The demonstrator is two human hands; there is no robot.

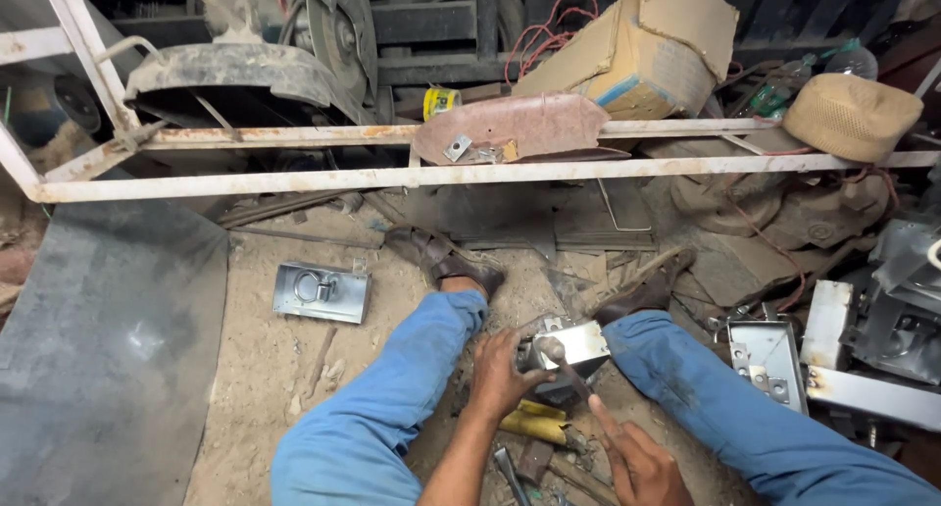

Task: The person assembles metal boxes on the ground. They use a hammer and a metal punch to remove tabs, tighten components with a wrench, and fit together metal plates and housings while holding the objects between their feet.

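The head view looks down on a person sitting on a sandy floor (265,359), legs in blue trousers spread toward 12 o'clock, with a dark shoe on each foot. Between the knees, just below the centre, sits a small metal lock box (573,346) of grey sheet steel, resting on a dark block. The left hand (502,374) lies at 9 o'clock of the lock box, fingers curled narrow around its near edge and pressing on it. The right hand (637,462) sits at 5 o'clock of the box, low in the frame, closed on the handle of a small hammer (564,362) whose shaft slants up toward 11 o'clock; the hammer's rounded head is at the box's top face, though I cannot tell whether it touches. A yellow-handled tool (534,423) lies on the floor at 6 o'clock of the left hand, just beside the wrist. Well apart at 9 o'clock, a second lock plate (321,292) with a ring lies flat on the sand. At 3 o'clock, beside the right knee, several more grey metal boxes (769,359) are piled. Across the top runs a rusty white-painted frame (294,179); on it rest a reddish metal sheet (510,126) at 12 o'clock and a tan knitted cap (851,116) at 2 o'clock, with a torn cardboard carton (637,50) behind.
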